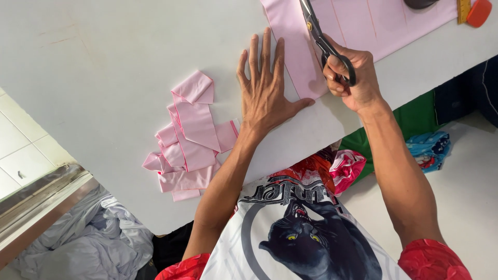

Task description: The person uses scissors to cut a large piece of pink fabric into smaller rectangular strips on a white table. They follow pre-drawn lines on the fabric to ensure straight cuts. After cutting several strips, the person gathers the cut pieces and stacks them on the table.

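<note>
We are pressing our left hand (264,88) flat and open on the white table (104,62), thumb touching the pink fabric (306,57) at two o'clock, our right hand (353,78) gripping black scissors (319,36) cutting into it.

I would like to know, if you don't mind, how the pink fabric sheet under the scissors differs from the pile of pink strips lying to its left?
The pink sheet lies flat and spread out; the pile of strips is folded and overlapping. The sheet is one wide piece running past the picture's top edge; the strips are narrow, separate pieces. The right hand holds scissors over the sheet, while no hand touches the strips. Both are the same pale pink.
</note>
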